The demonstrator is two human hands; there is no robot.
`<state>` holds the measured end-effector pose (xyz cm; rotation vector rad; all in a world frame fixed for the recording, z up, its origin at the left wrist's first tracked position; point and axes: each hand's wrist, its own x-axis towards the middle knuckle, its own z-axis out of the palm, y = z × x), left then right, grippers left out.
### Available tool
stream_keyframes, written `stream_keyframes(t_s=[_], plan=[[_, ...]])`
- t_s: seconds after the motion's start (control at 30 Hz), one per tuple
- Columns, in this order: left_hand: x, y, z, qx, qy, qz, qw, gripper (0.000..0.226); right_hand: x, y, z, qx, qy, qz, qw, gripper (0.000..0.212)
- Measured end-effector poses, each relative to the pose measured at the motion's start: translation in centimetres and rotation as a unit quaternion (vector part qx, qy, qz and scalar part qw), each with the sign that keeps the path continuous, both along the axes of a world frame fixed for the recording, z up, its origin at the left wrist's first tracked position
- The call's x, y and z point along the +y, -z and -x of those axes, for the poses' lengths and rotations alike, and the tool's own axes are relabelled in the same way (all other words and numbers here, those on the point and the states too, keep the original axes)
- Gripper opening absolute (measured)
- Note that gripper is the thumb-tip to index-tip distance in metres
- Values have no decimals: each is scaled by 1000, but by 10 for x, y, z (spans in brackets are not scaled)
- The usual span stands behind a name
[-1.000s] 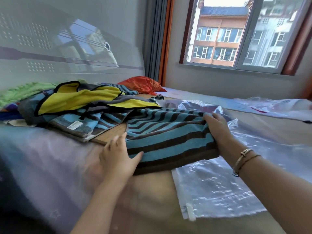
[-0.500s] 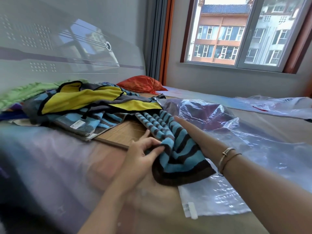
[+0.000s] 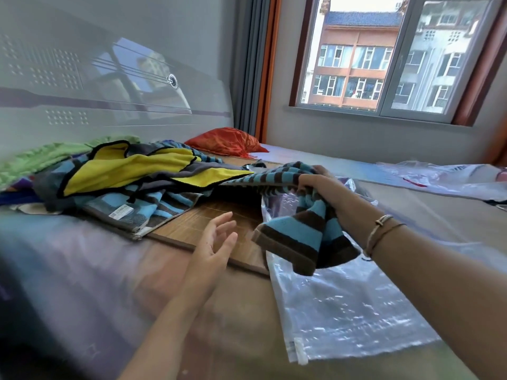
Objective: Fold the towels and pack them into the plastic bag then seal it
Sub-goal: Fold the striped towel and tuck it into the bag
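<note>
My right hand point(image 3: 322, 189) grips a blue and brown striped towel point(image 3: 304, 238) and holds it lifted above the bed; its folded end hangs down over the clear plastic bag point(image 3: 348, 311). The bag lies flat on the bed at centre right, with its white zip slider point(image 3: 297, 352) at the near corner. My left hand point(image 3: 216, 242) hovers open to the left of the hanging towel, fingers spread, touching nothing. A pile of more towels point(image 3: 129, 171), yellow, grey and blue striped, lies at the left.
A bamboo mat point(image 3: 208, 223) lies under the pile. A green towel point(image 3: 41, 157) sits at the far left, an orange pillow point(image 3: 227, 141) by the headboard. Another plastic bag point(image 3: 444, 176) lies at the far right. A window is behind the bed.
The striped towel lay flat under both hands, then was gathered up. Now my right hand has lifted it off the bed, and my left hand has let go.
</note>
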<state>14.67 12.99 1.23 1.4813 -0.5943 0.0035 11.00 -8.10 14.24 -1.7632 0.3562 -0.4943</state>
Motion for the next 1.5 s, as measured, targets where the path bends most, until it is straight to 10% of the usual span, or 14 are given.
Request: stream_keyframes(t_s=[0.2,0.3,0.43,0.67,0.97,1.07,1.17,1.37,1.5], plan=[[-31,-28,14,-82,-30,-80,993,62,-23,-39,61,-49,15,-16,999,36],[-50,-48,19,-146,-39,-113,982,67,-37,-53,91,-31,27,26,999,75],[-80,-59,15,-248,-105,-240,933,69,-59,-61,138,-31,20,8,999,53],[-108,-61,24,-256,-177,-390,867,28,-102,-45,202,-11,49,24,998,50],[-139,-83,66,-167,-79,-193,964,11,-135,38,189,-7,171,119,978,37],[-147,-85,84,-111,-7,-164,980,10,-140,66,185,203,254,433,841,56],[-137,-59,92,-64,81,-234,967,11,-122,84,193,147,284,584,746,54],[-95,-13,106,-227,92,-333,911,41,-58,117,227,69,192,448,870,40],[-71,3,114,-292,52,-343,891,44,-43,137,230,181,163,531,811,60]])
